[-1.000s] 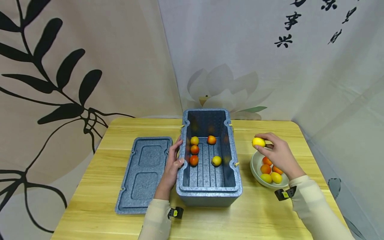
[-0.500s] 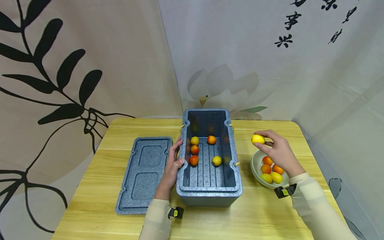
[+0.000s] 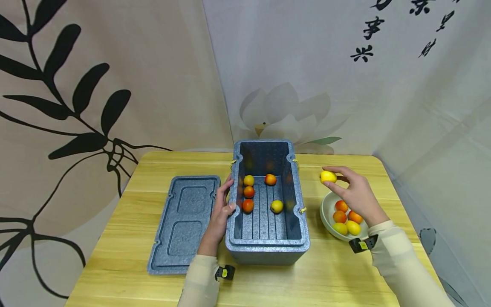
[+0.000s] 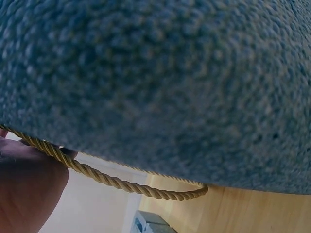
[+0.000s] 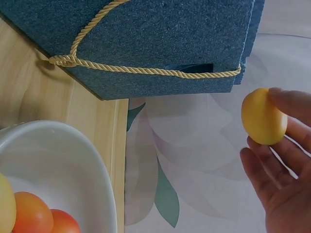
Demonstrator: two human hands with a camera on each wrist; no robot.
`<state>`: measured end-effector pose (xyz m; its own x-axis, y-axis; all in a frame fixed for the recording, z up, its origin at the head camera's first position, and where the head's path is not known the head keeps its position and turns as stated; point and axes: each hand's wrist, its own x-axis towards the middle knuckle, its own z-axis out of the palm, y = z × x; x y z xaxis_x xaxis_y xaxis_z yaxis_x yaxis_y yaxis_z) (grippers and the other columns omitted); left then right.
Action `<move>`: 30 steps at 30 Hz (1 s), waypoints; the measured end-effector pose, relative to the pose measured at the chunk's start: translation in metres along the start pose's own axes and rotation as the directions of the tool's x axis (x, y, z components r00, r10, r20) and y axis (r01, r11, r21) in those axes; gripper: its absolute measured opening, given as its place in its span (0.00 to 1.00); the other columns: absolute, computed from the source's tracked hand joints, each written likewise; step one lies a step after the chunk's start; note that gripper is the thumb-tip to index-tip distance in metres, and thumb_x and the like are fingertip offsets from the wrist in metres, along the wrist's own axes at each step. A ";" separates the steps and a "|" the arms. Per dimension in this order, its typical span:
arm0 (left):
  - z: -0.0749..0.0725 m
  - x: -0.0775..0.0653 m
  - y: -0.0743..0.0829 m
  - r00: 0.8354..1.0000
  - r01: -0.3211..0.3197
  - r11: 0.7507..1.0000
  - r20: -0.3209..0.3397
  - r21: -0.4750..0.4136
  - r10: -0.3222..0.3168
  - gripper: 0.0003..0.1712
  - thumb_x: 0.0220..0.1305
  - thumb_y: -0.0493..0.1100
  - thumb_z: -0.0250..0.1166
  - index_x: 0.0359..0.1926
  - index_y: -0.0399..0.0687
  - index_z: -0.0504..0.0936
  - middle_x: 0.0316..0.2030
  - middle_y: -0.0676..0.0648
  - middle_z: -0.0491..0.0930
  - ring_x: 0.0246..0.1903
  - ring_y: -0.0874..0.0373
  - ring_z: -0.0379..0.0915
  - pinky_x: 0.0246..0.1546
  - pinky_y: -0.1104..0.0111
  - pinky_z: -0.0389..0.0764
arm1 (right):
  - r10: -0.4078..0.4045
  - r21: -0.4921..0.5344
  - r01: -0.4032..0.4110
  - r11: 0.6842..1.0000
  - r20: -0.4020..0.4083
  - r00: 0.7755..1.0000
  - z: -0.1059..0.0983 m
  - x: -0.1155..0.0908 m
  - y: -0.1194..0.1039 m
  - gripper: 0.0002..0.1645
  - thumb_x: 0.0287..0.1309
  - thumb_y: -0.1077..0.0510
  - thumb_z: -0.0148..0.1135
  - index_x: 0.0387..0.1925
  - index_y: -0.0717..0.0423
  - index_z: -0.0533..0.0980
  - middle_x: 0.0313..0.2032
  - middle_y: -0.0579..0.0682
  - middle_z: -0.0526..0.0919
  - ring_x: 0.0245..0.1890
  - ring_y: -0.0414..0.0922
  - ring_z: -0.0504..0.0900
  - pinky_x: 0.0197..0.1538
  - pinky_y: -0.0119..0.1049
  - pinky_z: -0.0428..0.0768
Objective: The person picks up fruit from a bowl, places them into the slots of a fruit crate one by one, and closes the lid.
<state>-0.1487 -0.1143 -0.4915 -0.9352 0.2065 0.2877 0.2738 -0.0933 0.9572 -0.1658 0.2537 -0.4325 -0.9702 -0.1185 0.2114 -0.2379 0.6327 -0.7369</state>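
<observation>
at left the lid [image 3: 184,224] lies flat, its near right corner hidden behind the left sleeve [image 3: 199,277]; the left hand [image 3: 218,213] reaches forward to the box [image 3: 267,242], unclenched, fingers fairly straight along the left wall, thumb at the rim, mostly cut off in the left wrist view; the right hand [image 3: 356,194] pinches a yellow fruit [image 3: 328,176] aloft near the far left rim of the bowl [image 3: 325,216], partly covering the bowl's far right side
</observation>
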 end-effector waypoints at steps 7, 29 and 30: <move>0.000 0.000 -0.001 1.000 -0.004 1.000 0.000 -0.002 0.004 0.37 0.62 0.45 0.49 0.73 0.43 0.55 0.76 0.46 0.44 0.74 0.47 0.33 0.63 0.35 0.45 | 0.006 0.015 -0.006 1.000 -0.001 1.000 -0.001 0.004 -0.006 0.26 0.62 0.53 0.66 0.61 0.55 0.75 0.56 0.53 0.78 0.55 0.52 0.75 0.58 0.52 0.72; 0.000 0.000 -0.001 1.000 0.001 1.000 0.004 0.008 -0.001 0.38 0.62 0.46 0.48 0.73 0.45 0.55 0.76 0.47 0.44 0.73 0.44 0.34 0.55 0.30 0.54 | -0.130 0.067 0.131 0.989 -0.021 0.991 0.000 0.024 -0.033 0.23 0.59 0.59 0.68 0.56 0.59 0.77 0.51 0.51 0.80 0.50 0.44 0.76 0.52 0.30 0.76; 0.000 0.000 -0.001 1.000 0.002 1.000 0.002 0.010 -0.002 0.38 0.62 0.47 0.49 0.73 0.46 0.55 0.76 0.47 0.44 0.73 0.44 0.34 0.56 0.30 0.53 | -0.134 0.068 0.135 0.989 -0.022 0.991 0.000 0.025 -0.034 0.24 0.59 0.59 0.68 0.56 0.60 0.77 0.51 0.51 0.80 0.50 0.44 0.76 0.52 0.31 0.76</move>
<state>-0.1491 -0.1147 -0.4924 -0.9351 0.2089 0.2863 0.2747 -0.0829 0.9579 -0.1820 0.2290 -0.4022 -0.9284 -0.1851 0.3220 -0.3691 0.5578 -0.7434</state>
